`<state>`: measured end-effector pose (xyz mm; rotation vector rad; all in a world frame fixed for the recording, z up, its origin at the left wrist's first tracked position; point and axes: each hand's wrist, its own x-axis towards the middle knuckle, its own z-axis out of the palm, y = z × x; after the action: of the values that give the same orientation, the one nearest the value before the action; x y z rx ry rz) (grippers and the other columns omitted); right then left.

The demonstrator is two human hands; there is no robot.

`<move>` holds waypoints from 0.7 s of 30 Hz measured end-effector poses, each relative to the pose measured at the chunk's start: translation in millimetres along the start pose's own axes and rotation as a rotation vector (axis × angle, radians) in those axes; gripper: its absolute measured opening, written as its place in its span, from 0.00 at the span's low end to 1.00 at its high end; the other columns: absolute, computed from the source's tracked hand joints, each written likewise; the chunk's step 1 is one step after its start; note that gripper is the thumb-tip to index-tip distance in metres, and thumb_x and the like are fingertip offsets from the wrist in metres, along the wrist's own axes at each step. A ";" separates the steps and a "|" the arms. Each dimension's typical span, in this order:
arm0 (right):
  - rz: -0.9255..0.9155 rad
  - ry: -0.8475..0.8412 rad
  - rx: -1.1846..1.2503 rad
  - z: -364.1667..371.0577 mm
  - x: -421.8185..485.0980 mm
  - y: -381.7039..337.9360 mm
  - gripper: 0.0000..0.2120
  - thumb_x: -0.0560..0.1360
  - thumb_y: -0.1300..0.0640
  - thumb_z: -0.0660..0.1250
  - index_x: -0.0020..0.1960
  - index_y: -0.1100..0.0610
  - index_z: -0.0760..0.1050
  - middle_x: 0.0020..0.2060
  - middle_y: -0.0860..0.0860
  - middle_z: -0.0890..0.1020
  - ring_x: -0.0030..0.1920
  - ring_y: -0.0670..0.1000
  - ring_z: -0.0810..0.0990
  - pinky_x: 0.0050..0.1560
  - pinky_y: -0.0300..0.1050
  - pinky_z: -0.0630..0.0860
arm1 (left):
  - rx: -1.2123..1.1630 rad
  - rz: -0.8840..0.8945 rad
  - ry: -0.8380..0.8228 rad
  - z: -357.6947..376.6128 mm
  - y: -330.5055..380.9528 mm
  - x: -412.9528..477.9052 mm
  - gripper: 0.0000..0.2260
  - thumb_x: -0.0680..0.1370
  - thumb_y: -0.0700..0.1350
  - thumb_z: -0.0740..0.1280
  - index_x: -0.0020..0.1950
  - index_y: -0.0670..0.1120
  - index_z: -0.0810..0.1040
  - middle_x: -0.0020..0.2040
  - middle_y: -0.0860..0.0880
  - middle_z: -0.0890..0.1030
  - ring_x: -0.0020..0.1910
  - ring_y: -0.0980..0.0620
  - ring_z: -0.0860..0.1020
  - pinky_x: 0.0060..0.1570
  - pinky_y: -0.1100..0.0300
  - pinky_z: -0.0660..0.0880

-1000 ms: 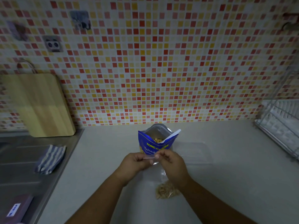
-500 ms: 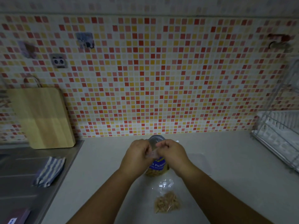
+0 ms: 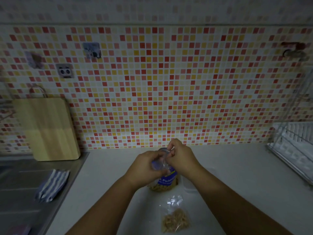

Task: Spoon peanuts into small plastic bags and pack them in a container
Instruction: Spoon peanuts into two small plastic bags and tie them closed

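A blue peanut pouch point(image 3: 168, 181) stands on the pale counter, its open top hidden behind my hands. My left hand point(image 3: 147, 167) and my right hand point(image 3: 181, 157) meet in front of it. Both pinch a small empty clear plastic bag point(image 3: 160, 163) between their fingertips. A filled small bag of peanuts point(image 3: 175, 219) lies flat on the counter nearer to me, apart from both hands. The spoon is hidden.
A wooden cutting board point(image 3: 49, 129) leans on the tiled wall at the left. Below it, a striped cloth point(image 3: 52, 185) lies on the steel sink drainboard point(image 3: 18, 192). A wire dish rack point(image 3: 294, 150) fills the right edge. A faint clear container point(image 3: 190, 186) sits right of the pouch.
Both hands let go of the filled bag, which now lies on the counter. They rose to the pouch's top holding an empty clear bag. The view tilted upward.
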<state>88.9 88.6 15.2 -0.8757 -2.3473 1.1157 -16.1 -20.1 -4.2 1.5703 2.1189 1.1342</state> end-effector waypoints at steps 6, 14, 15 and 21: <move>-0.040 -0.074 0.019 -6.3 10.5 2.2 0.07 0.72 0.60 0.68 0.49 0.52 0.74 0.38 0.47 0.79 0.39 0.45 0.78 0.35 0.31 0.72 | -0.023 -0.012 0.042 -5.8 -14.5 4.8 0.16 0.67 0.47 0.76 0.52 0.52 0.79 0.49 0.55 0.81 0.48 0.62 0.77 0.45 0.75 0.70; -0.049 -0.181 -1.083 -3.1 39.3 14.2 0.13 0.78 0.51 0.61 0.60 0.52 0.77 0.55 0.54 0.80 0.56 0.56 0.77 0.57 0.48 0.71 | -0.094 -0.066 0.060 -8.4 -27.5 8.0 0.13 0.68 0.45 0.75 0.50 0.54 0.79 0.49 0.56 0.82 0.49 0.62 0.78 0.44 0.76 0.71; -0.013 -0.214 -1.088 -0.1 41.2 13.5 0.13 0.77 0.53 0.62 0.59 0.53 0.78 0.54 0.53 0.80 0.55 0.55 0.78 0.56 0.47 0.72 | -0.102 -0.070 0.065 -7.7 -28.6 8.7 0.12 0.68 0.44 0.75 0.50 0.53 0.79 0.48 0.56 0.82 0.49 0.61 0.78 0.45 0.74 0.72; 0.009 -0.264 -1.116 3.2 45.7 13.6 0.13 0.77 0.59 0.63 0.61 0.58 0.75 0.57 0.54 0.78 0.58 0.54 0.77 0.58 0.46 0.72 | -0.106 -0.148 0.091 -4.4 -37.1 17.1 0.13 0.68 0.46 0.76 0.51 0.51 0.80 0.48 0.55 0.82 0.48 0.61 0.79 0.44 0.72 0.74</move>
<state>58.8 124.7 6.2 -1.0822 -3.1646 -0.2286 -50.8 -10.5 -24.1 1.3159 2.1526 1.2668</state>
